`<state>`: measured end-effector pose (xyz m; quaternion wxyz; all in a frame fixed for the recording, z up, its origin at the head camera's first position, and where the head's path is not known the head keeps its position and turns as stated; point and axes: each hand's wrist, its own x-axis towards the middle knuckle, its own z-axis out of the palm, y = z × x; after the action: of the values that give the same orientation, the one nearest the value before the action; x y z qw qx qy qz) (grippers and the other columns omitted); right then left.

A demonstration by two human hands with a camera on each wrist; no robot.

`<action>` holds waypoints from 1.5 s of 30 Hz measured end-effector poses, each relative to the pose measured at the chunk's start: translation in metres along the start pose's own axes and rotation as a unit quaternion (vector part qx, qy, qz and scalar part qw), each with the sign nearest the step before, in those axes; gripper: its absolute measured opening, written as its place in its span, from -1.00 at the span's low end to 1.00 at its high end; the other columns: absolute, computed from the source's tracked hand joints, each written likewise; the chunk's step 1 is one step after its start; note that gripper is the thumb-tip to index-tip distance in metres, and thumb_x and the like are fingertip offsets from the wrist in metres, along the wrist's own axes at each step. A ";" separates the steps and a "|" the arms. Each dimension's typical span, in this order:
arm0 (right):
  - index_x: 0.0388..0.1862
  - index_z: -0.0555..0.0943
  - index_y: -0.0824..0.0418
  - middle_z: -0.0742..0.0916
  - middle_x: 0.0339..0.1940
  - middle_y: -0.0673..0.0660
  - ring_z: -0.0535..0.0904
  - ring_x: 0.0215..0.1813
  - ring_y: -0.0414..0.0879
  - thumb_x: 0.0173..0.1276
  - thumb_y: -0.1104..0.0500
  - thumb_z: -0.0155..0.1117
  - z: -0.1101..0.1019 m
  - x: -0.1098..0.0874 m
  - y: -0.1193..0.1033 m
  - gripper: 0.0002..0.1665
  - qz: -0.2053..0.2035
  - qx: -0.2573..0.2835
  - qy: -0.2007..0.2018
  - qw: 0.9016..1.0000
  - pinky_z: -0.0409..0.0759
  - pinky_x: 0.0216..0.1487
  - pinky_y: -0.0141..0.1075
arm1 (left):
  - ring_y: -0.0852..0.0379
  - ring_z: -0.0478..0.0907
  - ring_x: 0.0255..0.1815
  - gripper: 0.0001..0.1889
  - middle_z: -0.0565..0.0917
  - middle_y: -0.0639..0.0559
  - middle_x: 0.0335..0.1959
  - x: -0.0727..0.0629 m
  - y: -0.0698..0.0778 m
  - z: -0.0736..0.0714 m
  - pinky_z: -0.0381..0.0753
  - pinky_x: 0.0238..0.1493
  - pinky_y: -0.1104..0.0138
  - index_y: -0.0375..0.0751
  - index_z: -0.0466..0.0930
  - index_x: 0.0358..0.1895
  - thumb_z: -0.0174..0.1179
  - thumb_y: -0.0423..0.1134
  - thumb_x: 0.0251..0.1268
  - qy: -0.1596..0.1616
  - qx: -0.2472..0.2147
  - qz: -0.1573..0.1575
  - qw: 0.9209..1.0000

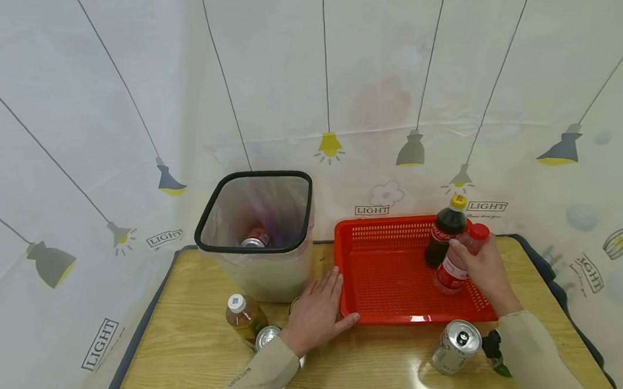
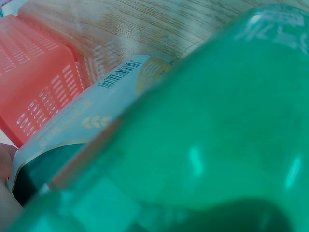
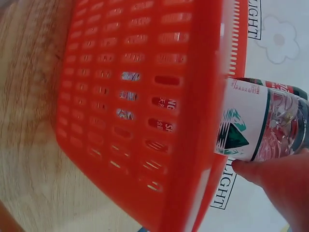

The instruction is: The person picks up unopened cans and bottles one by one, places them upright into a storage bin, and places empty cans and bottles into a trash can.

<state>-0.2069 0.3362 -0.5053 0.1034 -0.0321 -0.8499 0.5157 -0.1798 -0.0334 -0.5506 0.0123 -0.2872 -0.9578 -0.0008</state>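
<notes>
My right hand (image 1: 484, 268) grips a clear water bottle (image 1: 452, 269) with a red cap, inside the red basket (image 1: 384, 316) at its right end. In the right wrist view, the thumb lies against the water bottle (image 3: 246, 116), whose white label shows a green triangle. Right beside it stands a cola bottle (image 1: 438, 239) with a yellow cap. My left hand (image 1: 316, 312) rests at the basket's left side, fingers stretched along the rim. Close to the left wrist camera are a green see-through bottle (image 2: 217, 125) and a pale can (image 2: 106, 92) with a wheat mark.
Left of the basket stands a lined bin (image 1: 270, 274) with a black rim and a can (image 1: 256, 237) inside. A white-capped bottle (image 1: 247, 320) and a can (image 1: 268, 338) stand by the left forearm. Another can (image 1: 457, 349) is in front of the basket, near the right sleeve.
</notes>
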 end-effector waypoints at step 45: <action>0.70 -0.13 0.35 0.04 0.64 0.56 -0.02 0.56 0.60 0.64 -0.20 -0.01 -0.047 -0.072 -0.065 -0.01 0.046 -0.099 0.004 0.994 0.09 0.36 0.53 | -0.07 0.18 0.62 0.00 0.07 -0.16 0.68 0.000 0.000 0.001 0.23 0.55 -0.02 -0.27 0.10 0.65 -0.23 0.50 0.48 0.002 -0.001 0.002 1.000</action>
<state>-0.1233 0.3351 -0.4375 0.0791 -0.0832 -0.8939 0.4333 -0.1798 -0.0330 -0.5516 0.0143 -0.2895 -0.9571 -0.0020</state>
